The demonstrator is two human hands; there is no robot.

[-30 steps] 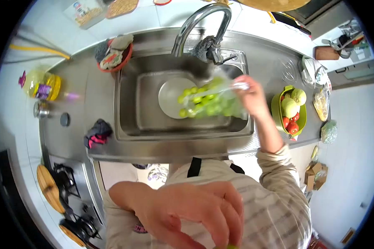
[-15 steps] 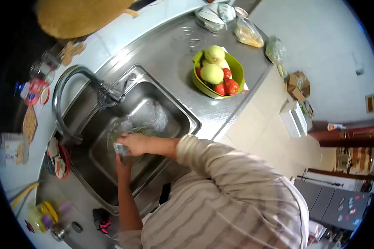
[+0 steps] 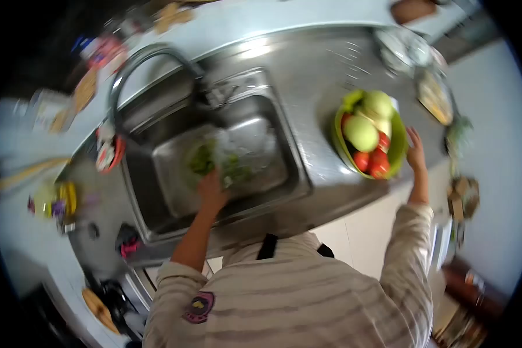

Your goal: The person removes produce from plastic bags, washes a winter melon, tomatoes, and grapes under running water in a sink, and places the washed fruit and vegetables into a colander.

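My left hand is down in the metal sink, at the leafy greens. It is smeared by motion, so I cannot tell whether its fingers grip them. Clear plastic seems to lie beside the greens, blurred. My right hand is at the right side of a green basin, fingers stretched out and nothing held; whether it touches the rim is unclear. Inside the basin are pale green round vegetables and red tomatoes.
A curved faucet arches over the sink's left side. Bagged food and a wrapped bowl stand at the counter's far right. A red dish sits left of the sink, with a yellow-capped bottle further left.
My right hand has left the sink and moved right to the basin. My left hand stays in the sink, where more greens now show. The view has turned.
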